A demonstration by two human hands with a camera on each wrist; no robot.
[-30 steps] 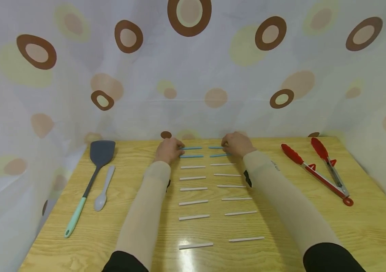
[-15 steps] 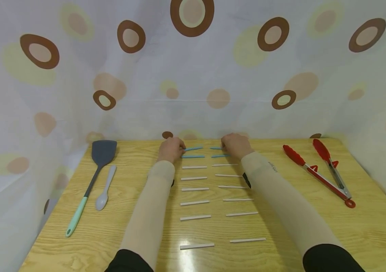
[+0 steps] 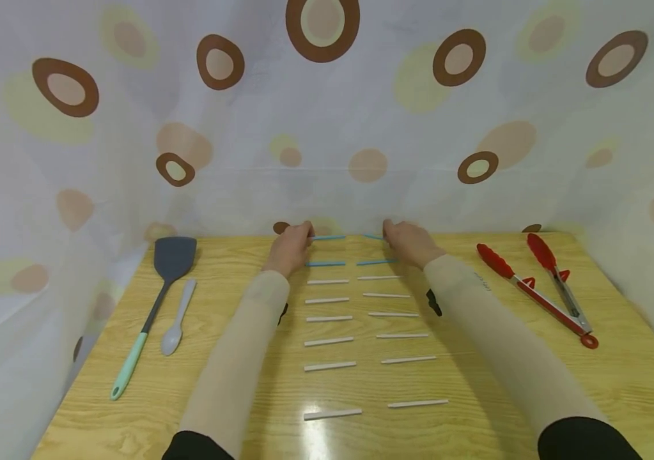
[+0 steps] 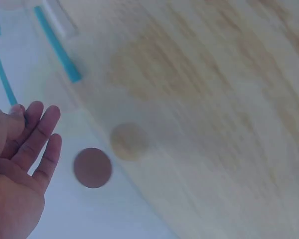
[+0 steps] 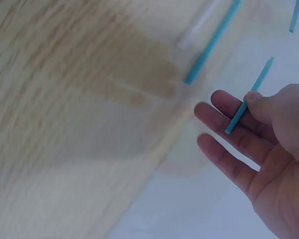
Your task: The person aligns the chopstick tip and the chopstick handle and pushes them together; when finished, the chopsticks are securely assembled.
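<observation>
At the table's far edge, my left hand (image 3: 291, 248) pinches a thin blue stick (image 3: 329, 237) by its outer end, between thumb and fingertips. My right hand (image 3: 410, 243) pinches another blue stick (image 5: 261, 74) in the same way, its other fingers spread in the right wrist view. Both held sticks appear lifted off the wood. Just nearer lie two more blue sticks on the table, one on the left (image 3: 327, 263) and one on the right (image 3: 375, 261). Below them run two columns of white sticks, the left (image 3: 329, 319) and the right (image 3: 394, 314), laid roughly crosswise.
A grey turner (image 3: 174, 259) with a mint handle and a grey spoon (image 3: 171, 338) lie at the left of the wooden table (image 3: 229, 262). Red-tipped tongs (image 3: 545, 300) lie spread at the right. A patterned curtain (image 3: 327, 198) hangs right behind the far edge.
Both hands have raised the farthest pair of blue sticks from the table and moved them away toward the curtain. The right hand has also shifted slightly right. The other sticks stay put.
</observation>
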